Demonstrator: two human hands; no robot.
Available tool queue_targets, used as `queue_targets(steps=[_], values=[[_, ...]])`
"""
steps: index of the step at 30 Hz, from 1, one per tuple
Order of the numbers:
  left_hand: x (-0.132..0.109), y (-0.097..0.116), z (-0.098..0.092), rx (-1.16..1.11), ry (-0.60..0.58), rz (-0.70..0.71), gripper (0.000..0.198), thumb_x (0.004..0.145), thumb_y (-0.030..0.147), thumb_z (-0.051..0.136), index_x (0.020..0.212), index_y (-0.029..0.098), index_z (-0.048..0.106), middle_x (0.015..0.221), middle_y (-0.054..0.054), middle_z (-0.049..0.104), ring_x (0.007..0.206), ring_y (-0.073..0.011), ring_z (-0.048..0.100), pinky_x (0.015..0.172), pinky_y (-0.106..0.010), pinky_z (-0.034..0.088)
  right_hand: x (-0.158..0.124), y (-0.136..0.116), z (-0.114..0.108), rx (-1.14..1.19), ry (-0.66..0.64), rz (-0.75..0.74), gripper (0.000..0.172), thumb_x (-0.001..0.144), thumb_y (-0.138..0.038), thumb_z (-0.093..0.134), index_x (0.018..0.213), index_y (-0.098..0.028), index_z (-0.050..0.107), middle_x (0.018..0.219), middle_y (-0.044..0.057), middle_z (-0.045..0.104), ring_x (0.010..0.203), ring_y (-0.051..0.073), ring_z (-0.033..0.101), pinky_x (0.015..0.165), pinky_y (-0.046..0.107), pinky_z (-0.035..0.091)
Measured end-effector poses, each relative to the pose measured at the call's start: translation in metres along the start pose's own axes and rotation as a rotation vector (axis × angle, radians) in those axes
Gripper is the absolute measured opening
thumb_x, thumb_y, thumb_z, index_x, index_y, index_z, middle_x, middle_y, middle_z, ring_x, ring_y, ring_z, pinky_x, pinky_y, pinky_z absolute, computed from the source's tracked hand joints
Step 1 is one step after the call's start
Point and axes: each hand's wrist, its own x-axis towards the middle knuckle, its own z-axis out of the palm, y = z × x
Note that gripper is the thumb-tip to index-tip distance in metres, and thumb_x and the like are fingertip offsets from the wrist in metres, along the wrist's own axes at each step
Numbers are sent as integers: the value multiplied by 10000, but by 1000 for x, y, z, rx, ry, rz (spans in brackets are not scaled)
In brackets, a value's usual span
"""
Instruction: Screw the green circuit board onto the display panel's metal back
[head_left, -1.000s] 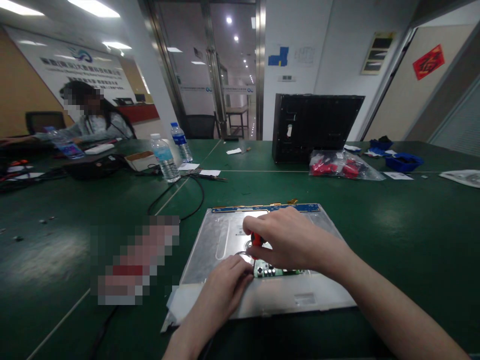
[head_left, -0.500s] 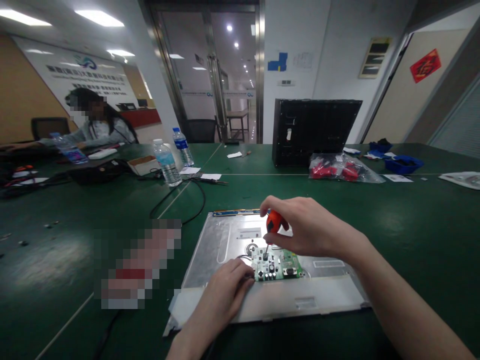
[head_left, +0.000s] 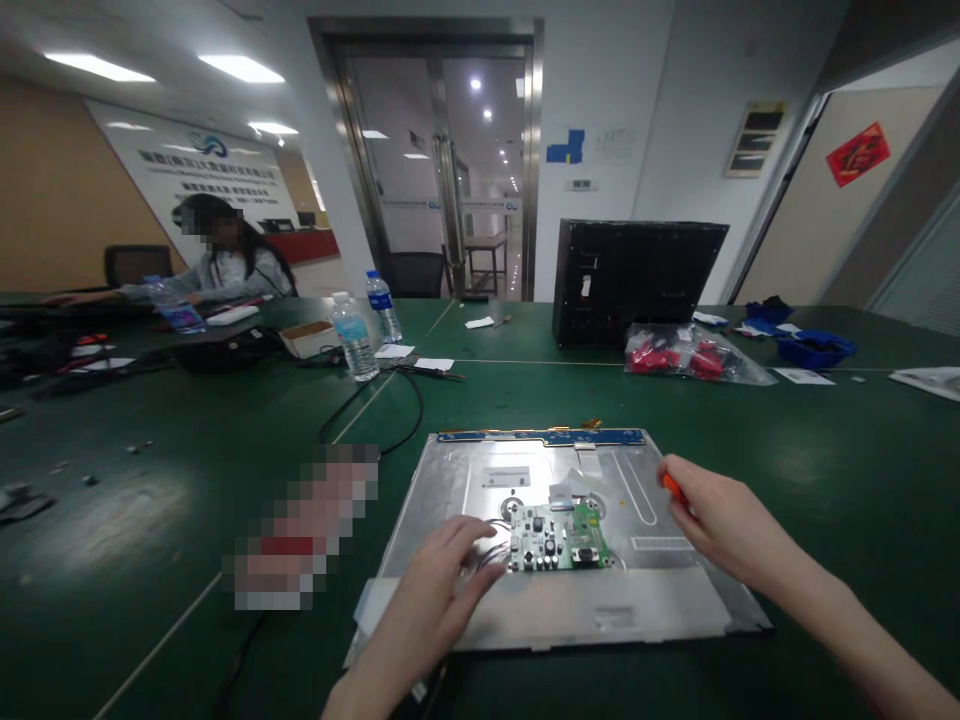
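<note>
A silver metal display panel (head_left: 480,475) lies back-up on the green table (head_left: 825,480) in front of me. A small green circuit board (head_left: 559,538) sits on its middle. My left hand (head_left: 442,590) rests flat on the panel just left of the board, fingers stretched out beside thin wires. My right hand (head_left: 716,520) is over the panel's right edge, fingers closed round an orange-handled screwdriver (head_left: 673,488), of which only a bit of handle shows.
A black monitor back (head_left: 637,280) stands further off, with a plastic bag of red parts (head_left: 694,355) beside it. Two water bottles (head_left: 356,338), a black cable (head_left: 390,410) and a blurred patch (head_left: 304,530) lie left. A seated person (head_left: 225,260) works at far left.
My right hand lifted the screwdriver off the circuit board and drew it away to the panel's right edge. My left hand stayed beside the board. The view shifted slightly.
</note>
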Motion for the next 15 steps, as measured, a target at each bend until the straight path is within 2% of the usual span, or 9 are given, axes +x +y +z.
queue_targets(steps=[3, 7, 10, 15], values=[[-12, -13, -1, 135, 51, 10, 349, 939, 398, 474, 1226, 232, 583, 1252, -107, 622, 1138, -267, 593, 975, -425, 495, -21, 20, 28, -91, -36, 131, 300, 868, -207, 368, 1002, -175, 634, 1011, 100, 690, 722, 205, 686, 635, 341, 542], [-29, -32, 7, 272, 92, 5, 443, 953, 414, 424, 1341, 220, 515, 1382, -103, 547, 1251, -270, 527, 1043, -431, 456, -42, 37, 50, -73, -78, 255, 479, 928, -415, 329, 1222, -195, 636, 1295, 123, 621, 956, 276, 701, 773, 411, 576], [-34, -35, 11, 334, 40, -32, 494, 956, 429, 417, 1379, 182, 478, 1398, -118, 534, 1273, -272, 511, 1067, -429, 434, -49, 37, 56, -88, -120, 307, 529, 924, -455, 327, 1277, -186, 615, 1353, 121, 570, 1003, 296, 690, 806, 442, 577], [-34, -31, 7, 369, 9, -46, 518, 956, 440, 414, 1384, 154, 474, 1402, -136, 530, 1279, -279, 507, 1062, -440, 437, -48, 22, 55, -107, -131, 342, 534, 950, -400, 268, 1280, -159, 611, 1346, 126, 568, 954, 284, 708, 788, 452, 584]])
